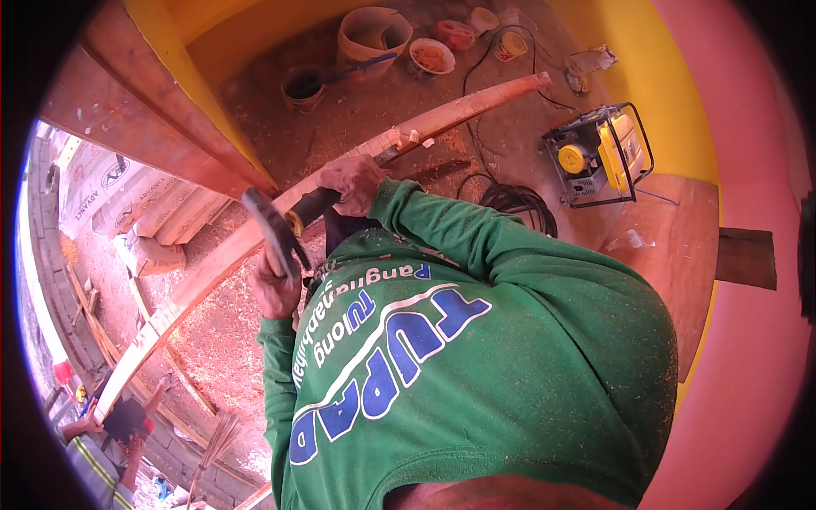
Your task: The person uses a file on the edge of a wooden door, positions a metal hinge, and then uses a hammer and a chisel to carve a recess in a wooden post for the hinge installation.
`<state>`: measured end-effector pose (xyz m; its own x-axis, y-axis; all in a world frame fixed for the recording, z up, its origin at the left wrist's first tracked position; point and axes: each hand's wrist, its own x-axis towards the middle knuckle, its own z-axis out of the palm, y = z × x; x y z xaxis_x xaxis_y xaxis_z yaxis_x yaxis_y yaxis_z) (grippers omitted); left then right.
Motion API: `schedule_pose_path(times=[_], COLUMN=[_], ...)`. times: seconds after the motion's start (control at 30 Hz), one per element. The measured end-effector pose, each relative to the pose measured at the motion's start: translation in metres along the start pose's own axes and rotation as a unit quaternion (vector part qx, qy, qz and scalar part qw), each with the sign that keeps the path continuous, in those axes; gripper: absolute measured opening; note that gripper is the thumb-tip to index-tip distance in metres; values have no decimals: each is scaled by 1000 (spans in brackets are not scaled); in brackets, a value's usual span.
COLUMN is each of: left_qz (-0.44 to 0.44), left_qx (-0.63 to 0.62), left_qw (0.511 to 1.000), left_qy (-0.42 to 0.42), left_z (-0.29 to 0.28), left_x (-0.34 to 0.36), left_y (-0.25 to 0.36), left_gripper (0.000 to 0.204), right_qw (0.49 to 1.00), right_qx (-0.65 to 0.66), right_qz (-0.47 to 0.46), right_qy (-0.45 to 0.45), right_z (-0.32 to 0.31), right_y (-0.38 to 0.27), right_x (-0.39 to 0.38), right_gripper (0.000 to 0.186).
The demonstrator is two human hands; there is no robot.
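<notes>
A long wooden plank [191, 293] runs slantwise from the lower left to the upper middle. On it, in front of my chest, sits a dark power tool [316, 206] with a grey curved part; it looks like a planer, though my hands hide much of it. My right hand [350, 180] is closed around its dark body, on the far side. My left hand [274, 287] is closed at its near end, by the grey curved part [274, 228]. Pale wood shavings [415, 136] lie on the plank just beyond my right hand.
Another person's hand [85, 422] touches the plank's lower end. A yellow generator [625, 149] stands at the right, near coiled black cable [520, 204]. Buckets [374, 38] stand at the back, stacked sacks [144, 200] at the left, a broom [219, 440] below.
</notes>
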<state>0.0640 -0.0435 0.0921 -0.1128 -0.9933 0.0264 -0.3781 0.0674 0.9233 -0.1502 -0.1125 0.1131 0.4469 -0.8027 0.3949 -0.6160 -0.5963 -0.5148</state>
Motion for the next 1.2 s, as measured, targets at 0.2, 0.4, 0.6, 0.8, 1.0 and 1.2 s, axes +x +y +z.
schedule_pose_path(times=[0.2, 0.4, 0.6, 0.8, 1.0, 1.2], left_qz=[34, 29, 11, -106, -126, -144], left_qx=[113, 144, 52, 7, 13, 12], left_qw=[993, 989, 998, 994, 991, 988], left_qy=[-21, -23, -16, 38, 42, 59], left_z=[2, -1, -2, -15, -32, -20], left_x=[3, 5, 0, -9, -23, -46], left_y=[2, -5, 5, -6, -12, -6], left_gripper=[19, 23, 23, 10, 13, 13], right_qw=[1000, 1000, 1000, 981, 840, 917], right_qx=[8, 2, 13, 87, 227, 191], right_qz=[15, -4, -6, 78, 384, 206], right_qy=[-11, -11, -16, 156, 309, 284], right_z=[-6, -7, -12, -47, -87, -71], right_y=[2, 5, 3, 26, 89, 46], right_x=[0, -1, -1, 26, 48, 36], right_gripper=[31, 29, 30, 17, 17, 15])
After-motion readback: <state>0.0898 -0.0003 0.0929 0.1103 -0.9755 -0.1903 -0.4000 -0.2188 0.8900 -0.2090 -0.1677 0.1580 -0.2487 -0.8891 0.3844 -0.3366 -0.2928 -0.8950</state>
